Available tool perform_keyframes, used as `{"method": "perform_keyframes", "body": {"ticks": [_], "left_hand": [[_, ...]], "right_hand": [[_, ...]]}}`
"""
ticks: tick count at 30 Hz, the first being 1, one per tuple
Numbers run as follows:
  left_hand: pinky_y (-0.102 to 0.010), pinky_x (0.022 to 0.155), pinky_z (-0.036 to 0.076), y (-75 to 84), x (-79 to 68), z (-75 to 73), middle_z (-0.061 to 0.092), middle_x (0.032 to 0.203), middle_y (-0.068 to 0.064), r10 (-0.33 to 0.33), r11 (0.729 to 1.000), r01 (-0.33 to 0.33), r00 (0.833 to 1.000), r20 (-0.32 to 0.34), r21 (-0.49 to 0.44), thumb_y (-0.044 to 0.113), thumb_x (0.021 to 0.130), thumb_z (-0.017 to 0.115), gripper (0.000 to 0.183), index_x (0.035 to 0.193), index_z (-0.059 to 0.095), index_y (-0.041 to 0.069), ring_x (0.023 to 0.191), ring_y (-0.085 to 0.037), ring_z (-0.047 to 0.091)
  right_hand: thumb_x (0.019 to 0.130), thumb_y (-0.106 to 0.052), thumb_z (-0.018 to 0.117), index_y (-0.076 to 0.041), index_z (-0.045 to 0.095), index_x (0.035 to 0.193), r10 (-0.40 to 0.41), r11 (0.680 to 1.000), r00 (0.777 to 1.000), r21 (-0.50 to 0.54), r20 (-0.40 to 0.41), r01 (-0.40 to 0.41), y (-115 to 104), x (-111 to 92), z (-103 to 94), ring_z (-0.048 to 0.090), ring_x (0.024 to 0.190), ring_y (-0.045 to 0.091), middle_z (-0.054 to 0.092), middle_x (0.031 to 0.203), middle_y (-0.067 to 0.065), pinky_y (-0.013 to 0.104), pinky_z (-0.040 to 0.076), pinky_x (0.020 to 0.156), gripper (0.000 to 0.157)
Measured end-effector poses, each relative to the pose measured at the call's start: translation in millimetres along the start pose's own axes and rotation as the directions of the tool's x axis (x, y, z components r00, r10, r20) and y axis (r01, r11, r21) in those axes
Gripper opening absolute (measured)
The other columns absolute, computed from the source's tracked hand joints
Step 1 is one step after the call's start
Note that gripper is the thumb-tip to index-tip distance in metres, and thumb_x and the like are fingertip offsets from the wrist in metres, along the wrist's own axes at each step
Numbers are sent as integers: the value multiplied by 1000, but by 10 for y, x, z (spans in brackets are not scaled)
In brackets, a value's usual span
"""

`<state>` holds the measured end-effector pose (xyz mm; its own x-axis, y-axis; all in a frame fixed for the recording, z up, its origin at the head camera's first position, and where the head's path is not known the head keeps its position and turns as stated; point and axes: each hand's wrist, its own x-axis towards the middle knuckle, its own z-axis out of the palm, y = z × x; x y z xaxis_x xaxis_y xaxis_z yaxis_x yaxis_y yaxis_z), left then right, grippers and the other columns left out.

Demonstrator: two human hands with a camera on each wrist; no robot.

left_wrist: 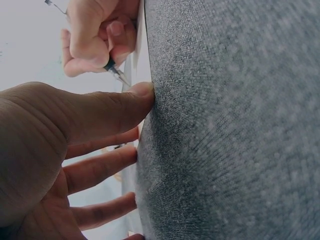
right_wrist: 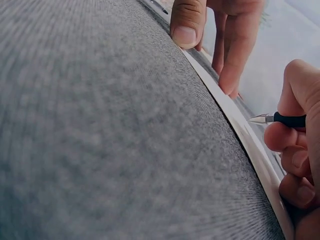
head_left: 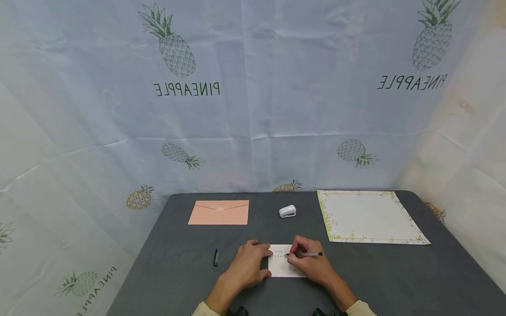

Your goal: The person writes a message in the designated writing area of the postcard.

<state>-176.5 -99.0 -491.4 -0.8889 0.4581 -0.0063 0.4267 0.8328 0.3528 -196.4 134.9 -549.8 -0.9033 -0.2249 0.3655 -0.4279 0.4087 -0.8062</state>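
Note:
A small white card (head_left: 280, 266) lies flat on the dark grey table, with a few lines of handwriting near its top. My right hand (head_left: 312, 262) pinches a pen (head_left: 312, 254) between thumb and fingers, its tip at the writing. In the right wrist view the pen's metal tip (right_wrist: 260, 119) shows close above the card (right_wrist: 240, 125). My left hand (head_left: 247, 265) rests at the card's left edge. Its thumb (left_wrist: 112, 107) and spread fingers press down there, the thumb on the near corner. A black pen cap (head_left: 215, 257) lies left of this hand.
Toward the back left is a peach envelope (head_left: 217, 215). A white stapler (head_left: 287, 211) stands at the back middle. A large sheet with a floral border (head_left: 367, 217) lies at the back right. A pineapple-print curtain (head_left: 253, 109) hangs behind the table (head_left: 170, 272).

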Motion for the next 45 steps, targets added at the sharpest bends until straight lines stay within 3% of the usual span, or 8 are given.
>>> {"method": "perform_keyframes", "body": {"ticks": [23, 33, 45], "left_hand": [[-67, 115, 50, 16, -1, -6, 74, 145, -3, -8, 1000, 8, 1000, -5, 8, 26, 84, 97, 48, 128, 83, 16, 142, -40, 60], [-66, 115, 50, 20, 3, -7, 73, 146, -2, -18, 1000, 18, 1000, 5, 8, 26, 84, 97, 48, 129, 83, 17, 143, -39, 60], [-66, 115, 50, 14, 0, -4, 73, 147, -2, -10, 1000, 10, 1000, 1, -1, 25, 85, 97, 47, 129, 82, 17, 143, -40, 60]], "right_hand": [[77, 5, 76, -26, 60, 76, -35, 999, 999, -19, 26, 35, 23, -9, 8, 40, 55, -5, 50, 64, -19, 17, 30, 51, 36], [75, 10, 79, -26, 62, 75, -33, 999, 996, 40, -79, 36, 5, -13, -46, 50, 59, -1, 59, 68, -13, 18, 38, 51, 39], [80, 7, 80, -26, 63, 78, -11, 999, 1000, 35, -5, 11, 13, -19, -87, 51, 61, 0, 61, 71, -14, 19, 40, 53, 37]]}}
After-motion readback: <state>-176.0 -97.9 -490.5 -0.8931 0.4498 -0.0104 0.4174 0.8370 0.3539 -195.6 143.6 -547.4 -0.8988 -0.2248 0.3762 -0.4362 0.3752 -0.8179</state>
